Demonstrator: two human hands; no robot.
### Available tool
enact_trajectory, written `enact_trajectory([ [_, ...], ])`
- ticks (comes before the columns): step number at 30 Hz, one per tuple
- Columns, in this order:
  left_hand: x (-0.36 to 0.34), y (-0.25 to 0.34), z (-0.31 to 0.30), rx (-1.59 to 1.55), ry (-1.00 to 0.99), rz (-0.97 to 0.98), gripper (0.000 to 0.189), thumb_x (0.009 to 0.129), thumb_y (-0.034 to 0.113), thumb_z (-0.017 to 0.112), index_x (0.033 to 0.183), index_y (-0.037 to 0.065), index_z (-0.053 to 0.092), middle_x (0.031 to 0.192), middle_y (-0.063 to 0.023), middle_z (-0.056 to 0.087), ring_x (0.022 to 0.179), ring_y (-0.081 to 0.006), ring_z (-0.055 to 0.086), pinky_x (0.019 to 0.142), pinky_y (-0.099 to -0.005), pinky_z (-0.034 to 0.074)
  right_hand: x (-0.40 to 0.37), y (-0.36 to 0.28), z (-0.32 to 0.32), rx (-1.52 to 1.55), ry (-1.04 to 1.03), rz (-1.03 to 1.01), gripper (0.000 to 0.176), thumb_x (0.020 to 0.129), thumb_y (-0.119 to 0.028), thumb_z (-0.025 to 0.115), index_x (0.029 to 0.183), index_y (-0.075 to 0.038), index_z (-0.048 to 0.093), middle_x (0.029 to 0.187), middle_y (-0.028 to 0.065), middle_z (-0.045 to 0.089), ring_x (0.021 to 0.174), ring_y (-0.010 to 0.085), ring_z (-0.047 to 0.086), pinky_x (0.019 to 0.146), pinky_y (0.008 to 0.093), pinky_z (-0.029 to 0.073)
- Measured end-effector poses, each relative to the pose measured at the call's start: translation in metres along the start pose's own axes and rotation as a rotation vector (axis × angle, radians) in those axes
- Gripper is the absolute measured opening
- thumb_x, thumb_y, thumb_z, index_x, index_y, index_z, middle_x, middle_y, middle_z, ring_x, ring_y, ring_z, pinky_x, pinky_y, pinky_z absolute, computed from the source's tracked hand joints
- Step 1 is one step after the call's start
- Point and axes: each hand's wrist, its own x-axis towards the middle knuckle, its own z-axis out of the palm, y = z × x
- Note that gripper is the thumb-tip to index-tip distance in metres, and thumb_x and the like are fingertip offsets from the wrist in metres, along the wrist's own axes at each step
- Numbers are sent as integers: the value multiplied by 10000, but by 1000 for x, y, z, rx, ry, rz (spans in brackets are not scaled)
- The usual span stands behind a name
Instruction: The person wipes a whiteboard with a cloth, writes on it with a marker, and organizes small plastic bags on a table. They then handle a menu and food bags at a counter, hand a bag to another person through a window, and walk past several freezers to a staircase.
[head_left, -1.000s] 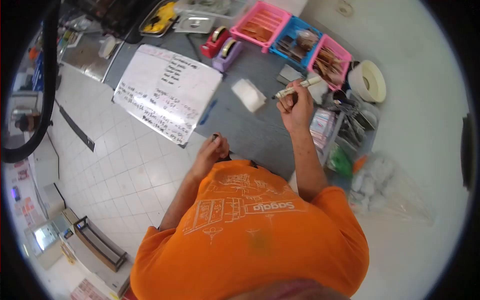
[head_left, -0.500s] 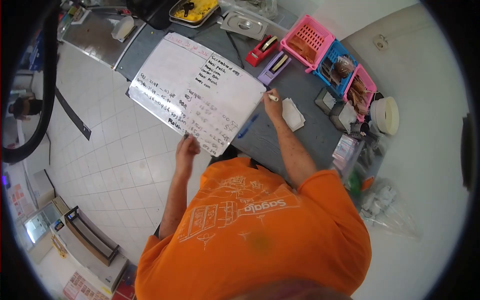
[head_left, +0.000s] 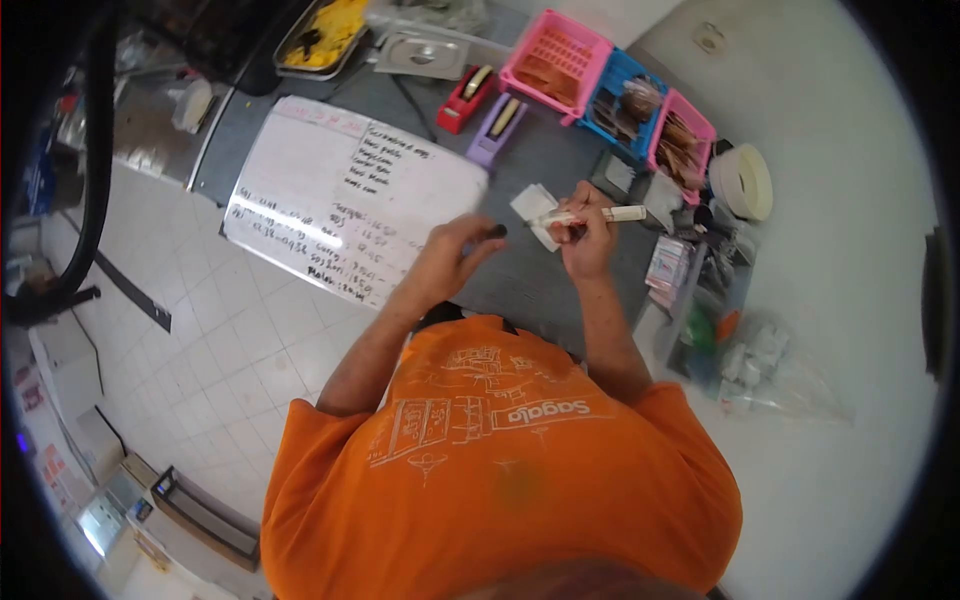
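My right hand [head_left: 590, 240] grips a white marker [head_left: 628, 213], held sideways with its tip to the left. In the fingers of my left hand [head_left: 450, 262] is a small black marker cap [head_left: 499, 231], just short of the tip and apart from it. The whiteboard [head_left: 290, 165], covered with handwritten words and times, lies on the grey table. My left forearm and hand cover its lower right corner. Behind the marker tip, small white papers [head_left: 534, 201] lie on the table, partly hidden by my right hand.
Red [head_left: 464, 100] and purple [head_left: 495, 133] tape dispensers stand past the whiteboard. Pink [head_left: 548, 95] and blue [head_left: 604, 118] baskets line the wall, near a white round container [head_left: 741, 182]. A tray of yellow food [head_left: 330, 35] and a metal lid [head_left: 423, 54] sit at the back.
My left hand has left the whiteboard's lower edge and moved right, towards the marker. My right hand has drawn away from the board's right edge, turning the marker sideways. The camera view has shifted.
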Motion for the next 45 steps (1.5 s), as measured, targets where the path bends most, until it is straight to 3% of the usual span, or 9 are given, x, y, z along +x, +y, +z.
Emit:
enact_trajectory([
  [10, 36, 65, 117, 208, -270, 320, 164, 815, 153, 650, 876, 7, 604, 812, -149, 609, 705, -310, 585, 630, -381, 450, -65, -69, -104, -472, -50, -222, 158, 793, -118, 461, 646, -64, 438, 582, 8, 461, 474, 40, 374, 410, 195, 283],
  [20, 29, 46, 211, -124, -551, -77, 186, 874, 130, 583, 1014, 8, 573, 793, -140, 626, 688, -234, 601, 638, -327, 466, -91, -77, -198, -530, -286, 14, 191, 801, -161, 618, 809, -41, 470, 683, 22, 521, 585, 68, 474, 518, 231, 385],
  [22, 30, 37, 220, -126, -559, -173, 202, 883, 121, 569, 1049, 7, 564, 790, -139, 630, 683, -223, 606, 635, -325, 470, -66, -109, -242, -948, -221, -86, 311, 755, -150, 697, 1002, -64, 527, 810, 26, 578, 765, 156, 570, 622, 306, 445],
  [26, 25, -11, 236, 129, -525, -334, 259, 911, 223, 520, 1075, 26, 555, 780, -157, 634, 687, -288, 623, 635, -385, 477, 4, -152, -321, -2120, 325, -356, 308, 676, -169, 671, 976, -120, 627, 940, 82, 615, 966, 283, 519, 807, 409, 390],
  [32, 5, -100, 265, 447, -629, -415, 297, 895, 317, 515, 998, 44, 566, 810, -163, 638, 769, -339, 620, 698, -442, 476, 45, -135, -377, -2355, 198, -204, 126, 739, -216, 588, 782, -146, 684, 857, 75, 631, 956, 250, 540, 867, 425, 362],
  [36, 7, -92, 268, 569, -580, -478, 341, 874, 347, 530, 1070, 69, 564, 950, -177, 629, 912, -358, 592, 768, -470, 467, 37, -189, -368, -2105, 227, -310, 169, 776, -245, 626, 847, -96, 663, 882, 98, 651, 947, 265, 558, 889, 443, 330],
  [40, 15, -81, 270, 790, -568, -440, 411, 851, 353, 570, 1127, 48, 549, 992, -179, 609, 951, -357, 568, 799, -456, 460, 21, -236, -367, -1359, 491, -441, 227, 894, -228, 560, 929, -17, 635, 912, 97, 663, 867, 187, 610, 892, 345, 383],
  [42, 21, -65, 274, 939, -171, 94, 450, 829, 358, 608, 1128, 30, 535, 1054, -172, 574, 1019, -343, 520, 840, -440, 436, 8, -251, -362, -1076, 496, -435, 262, 926, -216, 548, 1013, 25, 607, 907, 78, 651, 882, 114, 580, 834, 233, 430],
  [45, 75, -3, 280, 543, -156, 168, 433, 832, 330, 616, 1126, 27, 522, 1083, -174, 548, 1047, -345, 484, 851, -441, 414, -8, -253, -349, -822, 453, -452, 279, 925, -217, 552, 1023, 40, 593, 915, 83, 650, 893, 121, 577, 832, 232, 432],
])
